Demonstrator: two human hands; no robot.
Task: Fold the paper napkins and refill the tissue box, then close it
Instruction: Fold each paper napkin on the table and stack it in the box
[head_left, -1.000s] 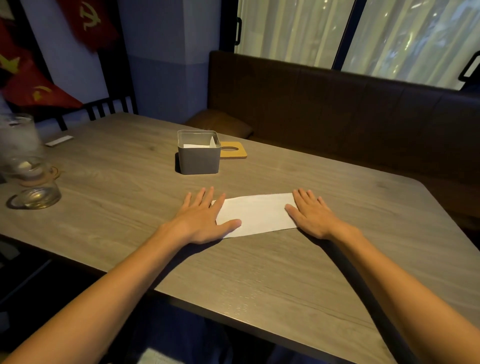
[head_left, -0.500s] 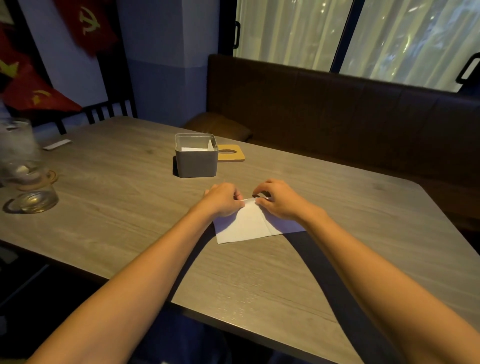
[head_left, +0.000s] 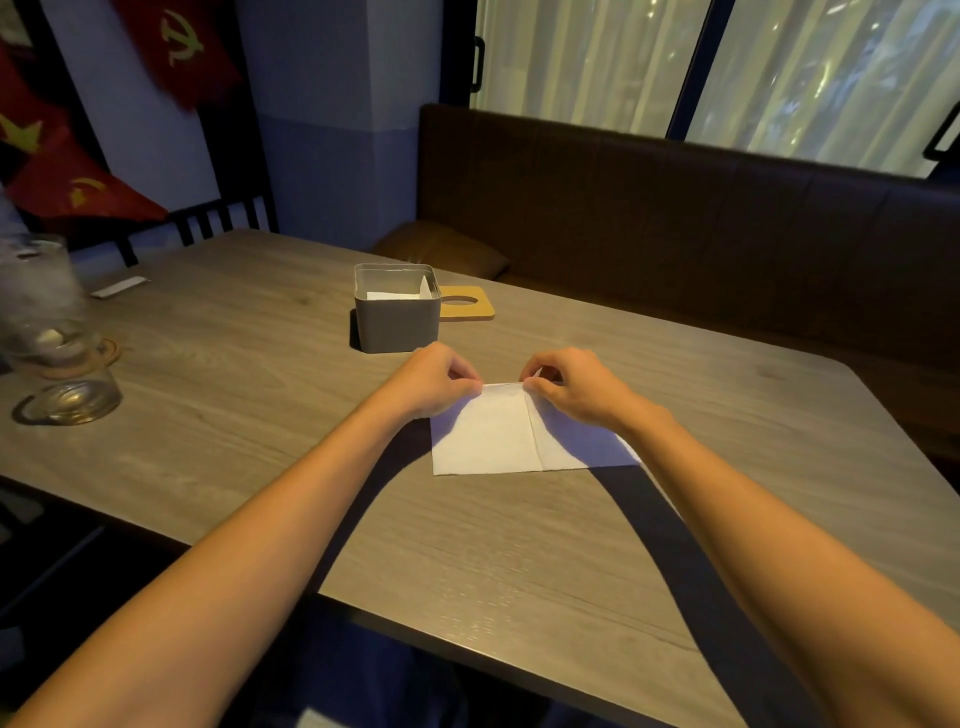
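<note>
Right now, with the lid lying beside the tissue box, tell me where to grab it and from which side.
Take the wooden lid by its free right edge, coming from the right. It lies flat on the table, and the grey tissue box hides its left end.

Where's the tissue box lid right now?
Head view: the wooden lid lies flat on the table, just right of the open grey tissue box, beyond the napkin.

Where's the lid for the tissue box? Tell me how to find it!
Start at the grey-brown table in front of the dark bench. Near its far middle stands a grey box with no top. The lid lies flat at the box's right side: a thin, light wooden square with an oval hole.
</note>
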